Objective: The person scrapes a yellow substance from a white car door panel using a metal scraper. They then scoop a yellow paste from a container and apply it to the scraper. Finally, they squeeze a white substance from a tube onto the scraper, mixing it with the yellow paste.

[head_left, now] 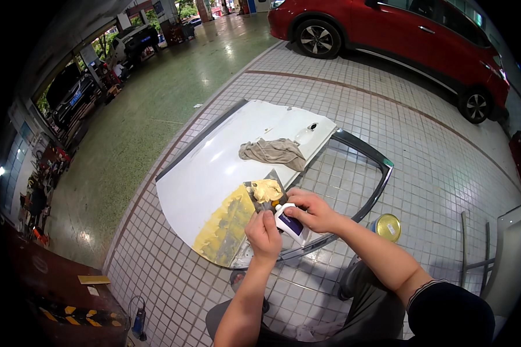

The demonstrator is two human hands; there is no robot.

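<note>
My right hand (314,211) grips a white and purple squeeze tube (291,224), its thumb lying across the top. Close by the tube's white nozzle end, my left hand (264,236) is closed in a pinch; what its fingers hold, if anything, is hidden. Just beyond both hands, a dark flat plate (274,174) carries a thick lump of pale yellow paste (266,190). The plate lies on a white car door (205,173), which rests outer side up. A rough yellow filler patch (227,226) covers the door's near part. A crumpled grey-brown rag (271,152) sits farther up.
A round can with a yellow lid (387,227) stands right of my right forearm. The door's dark window frame (382,168) extends right over the tiled floor (428,173). A red car (382,29) is parked beyond. A corded blue tool (139,322) is at lower left.
</note>
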